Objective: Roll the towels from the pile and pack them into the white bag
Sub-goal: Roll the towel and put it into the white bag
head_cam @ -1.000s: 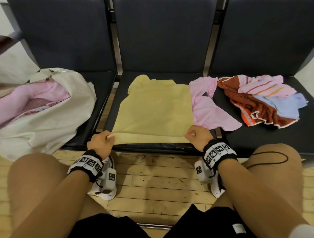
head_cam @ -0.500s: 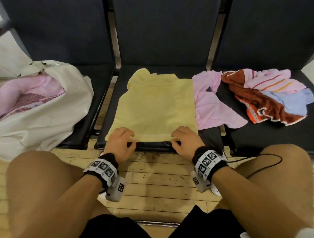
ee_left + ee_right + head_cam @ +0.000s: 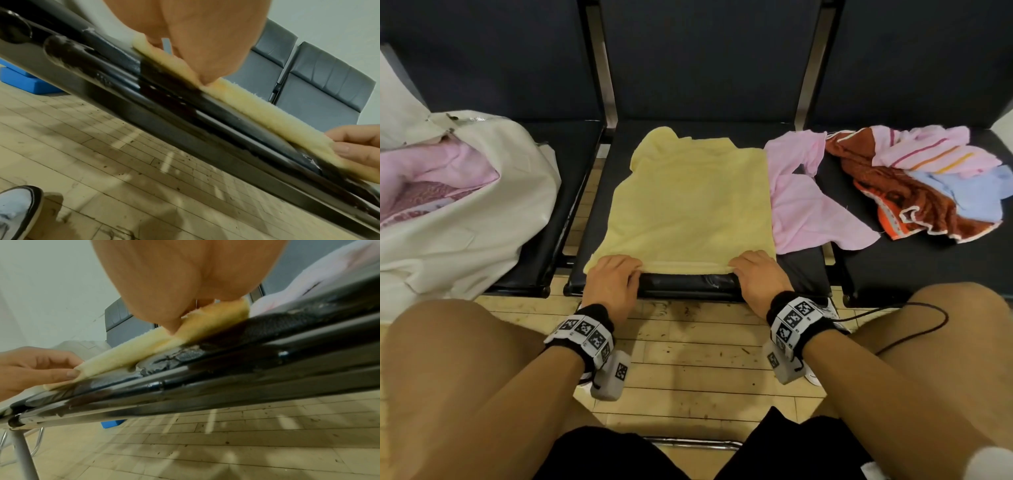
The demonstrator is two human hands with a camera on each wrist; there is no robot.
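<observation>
Both hands, left hand point(image 3: 613, 277) & right hand point(image 3: 755, 274), pinch yellow towel point(image 3: 688, 205) edge, roll just begun; pile point(image 3: 914, 185) unrolled, white bag point(image 3: 465, 219) part-filled.

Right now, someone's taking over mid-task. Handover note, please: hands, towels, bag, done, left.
Left hand and right hand each pinch the near edge of the yellow towel, one fold turned over, towel otherwise flat on the middle seat.
White bag lies open on the left seat, pink cloth already inside.
Pile on the right seat: pink, brown, striped and blue towels, unrolled.
Done: first turn of the yellow roll.
Left: finish rolling, bag it, then the pile.
</observation>
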